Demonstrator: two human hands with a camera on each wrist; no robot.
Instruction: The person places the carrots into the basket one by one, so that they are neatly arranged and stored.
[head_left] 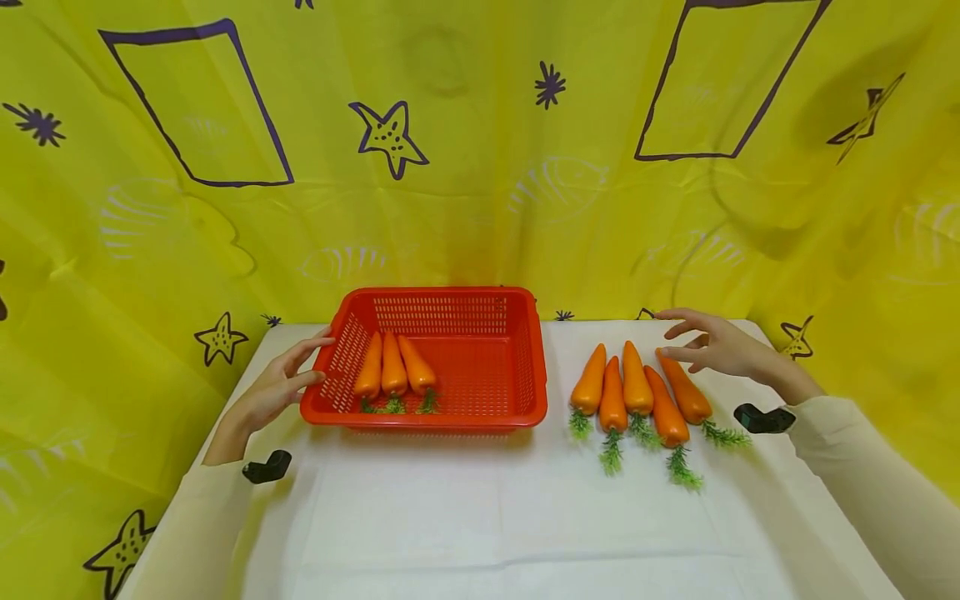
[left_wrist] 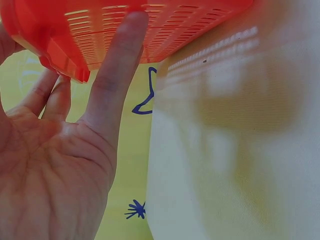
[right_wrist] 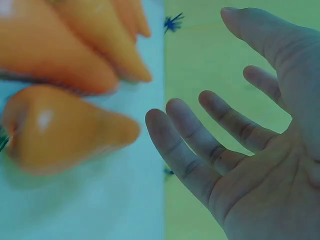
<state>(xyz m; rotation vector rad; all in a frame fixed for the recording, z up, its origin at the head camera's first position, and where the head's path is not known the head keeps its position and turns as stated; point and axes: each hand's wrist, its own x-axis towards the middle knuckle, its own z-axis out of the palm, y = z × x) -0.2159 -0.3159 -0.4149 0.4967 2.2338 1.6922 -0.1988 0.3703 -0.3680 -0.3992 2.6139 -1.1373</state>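
Observation:
At the left end of a red plastic basket (head_left: 431, 419), my left hand (head_left: 272, 390) touches the wall with extended fingers and thumb. In the left wrist view the thumb (left_wrist: 111, 75) lies straight against the slotted side of the basket (left_wrist: 165, 30). Three orange carrots (head_left: 393, 367) with green tops lie in the basket's left part. My right hand (head_left: 712, 343) hovers over the narrow tip of the rightmost carrot (head_left: 686, 392), fingers spread and holding nothing. In the right wrist view, a gap shows between the fingers (right_wrist: 167, 132) and the nearest carrot (right_wrist: 65, 130).
Several more carrots (head_left: 612, 396) lie side by side on the white tabletop (head_left: 420, 517), right of the basket, their green tops toward me. A yellow patterned curtain (head_left: 465, 217) hangs behind the table and along both sides.

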